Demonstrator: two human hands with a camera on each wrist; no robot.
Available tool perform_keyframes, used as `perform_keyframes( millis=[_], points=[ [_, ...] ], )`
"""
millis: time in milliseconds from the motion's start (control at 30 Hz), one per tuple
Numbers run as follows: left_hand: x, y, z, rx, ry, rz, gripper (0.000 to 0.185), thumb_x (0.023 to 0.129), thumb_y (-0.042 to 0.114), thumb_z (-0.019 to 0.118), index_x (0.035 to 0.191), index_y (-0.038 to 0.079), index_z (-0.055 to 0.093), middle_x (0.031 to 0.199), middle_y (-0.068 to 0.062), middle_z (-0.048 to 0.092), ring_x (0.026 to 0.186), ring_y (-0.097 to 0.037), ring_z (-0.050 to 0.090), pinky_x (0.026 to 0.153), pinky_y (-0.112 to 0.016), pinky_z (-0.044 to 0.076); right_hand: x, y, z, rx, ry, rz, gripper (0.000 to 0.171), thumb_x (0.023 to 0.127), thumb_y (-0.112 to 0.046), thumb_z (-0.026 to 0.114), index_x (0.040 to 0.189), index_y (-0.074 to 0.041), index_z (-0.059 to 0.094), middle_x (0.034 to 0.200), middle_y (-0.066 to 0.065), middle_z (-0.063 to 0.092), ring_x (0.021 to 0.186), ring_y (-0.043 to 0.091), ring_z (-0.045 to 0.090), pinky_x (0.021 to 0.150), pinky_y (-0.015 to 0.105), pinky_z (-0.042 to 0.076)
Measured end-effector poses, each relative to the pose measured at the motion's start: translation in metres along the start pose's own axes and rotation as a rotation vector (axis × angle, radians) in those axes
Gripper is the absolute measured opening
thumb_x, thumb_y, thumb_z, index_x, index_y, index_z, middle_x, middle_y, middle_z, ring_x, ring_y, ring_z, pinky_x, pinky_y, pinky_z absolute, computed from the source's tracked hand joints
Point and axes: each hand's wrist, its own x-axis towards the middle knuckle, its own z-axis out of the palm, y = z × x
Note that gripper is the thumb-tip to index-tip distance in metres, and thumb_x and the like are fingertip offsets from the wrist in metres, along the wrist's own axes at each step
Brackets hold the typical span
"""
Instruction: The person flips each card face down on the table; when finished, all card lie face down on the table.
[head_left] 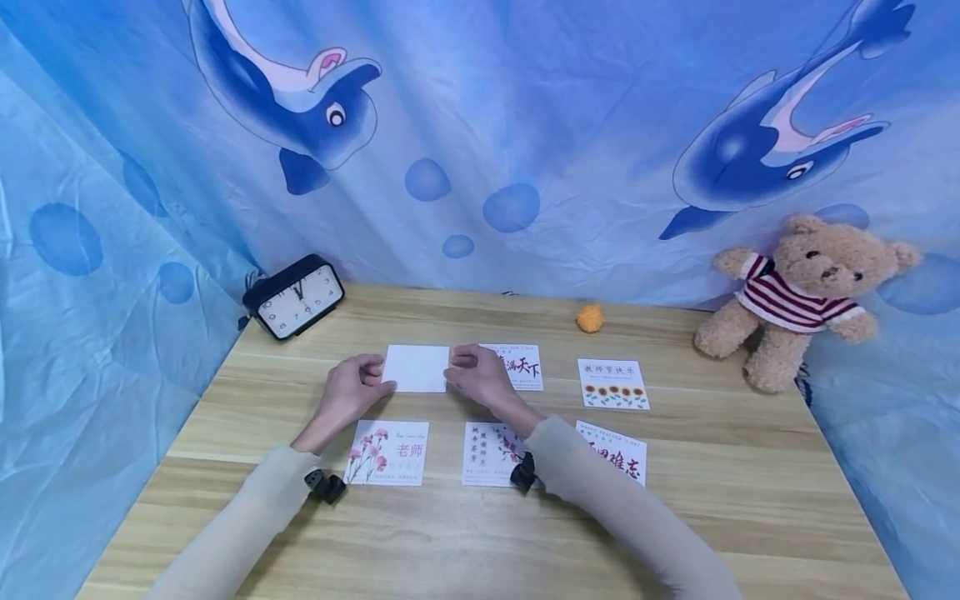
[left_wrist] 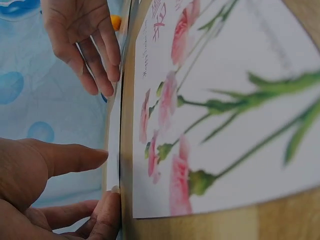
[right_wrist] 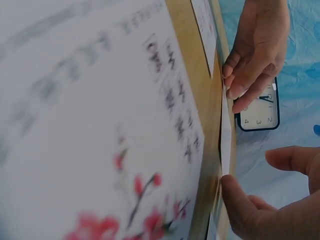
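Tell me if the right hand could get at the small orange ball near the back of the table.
Probably yes: the right hand grips the blank white card, and only flat cards lie between it and the small orange ball.

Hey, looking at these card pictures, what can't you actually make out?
- Blank white card: the head view shows no print; any printed side is hidden.
- Card with black calligraphy: head view, its left part hidden behind the right hand.
- Card with red characters: head view, partly covered by the right sleeve.
- Plum blossom card: right wrist view, text blurred.
- Clock: right wrist view, partly hidden behind the left hand.
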Motion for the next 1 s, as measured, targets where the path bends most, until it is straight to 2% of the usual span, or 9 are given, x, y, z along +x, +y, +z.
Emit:
perform_keyframes(
  millis=[167,300,533,633,800,1000],
  points=[
    [0.001,0.002,0.0,-0.006,0.007,0.031,0.06,0.091,0.017,0.079,0.143,-0.003,0.056,0.117,-0.019,0.069,0.1,-0.026,0.068,0.085,-0.029,0.056,-0.002,0.003,-0.011,0.094,-0.016,-0.01,0.053,0.09,-0.011,0.075,0.141,-0.01,0.061,0.131,0.007,0.071,0.113,0.025,0.071,0.089,0.031,0.063],
    [0.002,0.008,0.001,-0.043,0.009,0.057,0.062,0.092,0.018,0.079,0.146,0.001,0.054,0.121,-0.02,0.068,0.103,-0.029,0.068,0.081,-0.024,0.056,-0.004,0.003,-0.024,0.124,-0.022,-0.031,0.053,0.092,-0.012,0.073,0.143,-0.008,0.059,0.133,0.009,0.069,0.116,0.027,0.071,0.091,0.034,0.064],
    [0.002,0.028,0.007,-0.106,-0.053,0.098,0.059,0.096,0.025,0.075,0.148,0.005,0.054,0.131,-0.019,0.066,0.116,-0.035,0.069,0.094,-0.044,0.061,-0.007,0.004,-0.051,0.1,0.026,-0.091,0.049,0.098,-0.016,0.068,0.144,-0.005,0.057,0.136,0.013,0.069,0.12,0.03,0.07,0.097,0.037,0.06],
    [0.001,0.037,0.012,-0.133,-0.084,0.11,0.057,0.099,0.028,0.072,0.149,0.006,0.053,0.133,-0.019,0.065,0.12,-0.036,0.068,0.097,-0.047,0.061,-0.008,0.005,-0.062,0.101,0.047,-0.102,0.049,0.099,-0.015,0.067,0.145,-0.005,0.056,0.136,0.014,0.068,0.118,0.03,0.07,0.098,0.038,0.06],
    [0.001,0.05,0.021,-0.156,-0.112,0.136,0.051,0.103,0.028,0.066,0.146,0.003,0.055,0.133,-0.02,0.067,0.122,-0.038,0.068,0.1,-0.049,0.06,-0.011,0.011,-0.077,0.136,0.055,-0.1,0.051,0.098,-0.01,0.065,0.147,-0.003,0.054,0.141,0.021,0.064,0.118,0.037,0.07,0.099,0.04,0.061],
    [0.002,0.062,0.034,-0.195,-0.136,0.146,0.046,0.103,0.026,0.065,0.142,0.002,0.059,0.131,-0.02,0.069,0.121,-0.038,0.069,0.1,-0.047,0.06,-0.018,0.017,-0.094,0.161,0.069,-0.09,0.053,0.097,-0.009,0.063,0.149,-0.003,0.052,0.144,0.023,0.061,0.122,0.043,0.067,0.101,0.042,0.06]
  ],
)
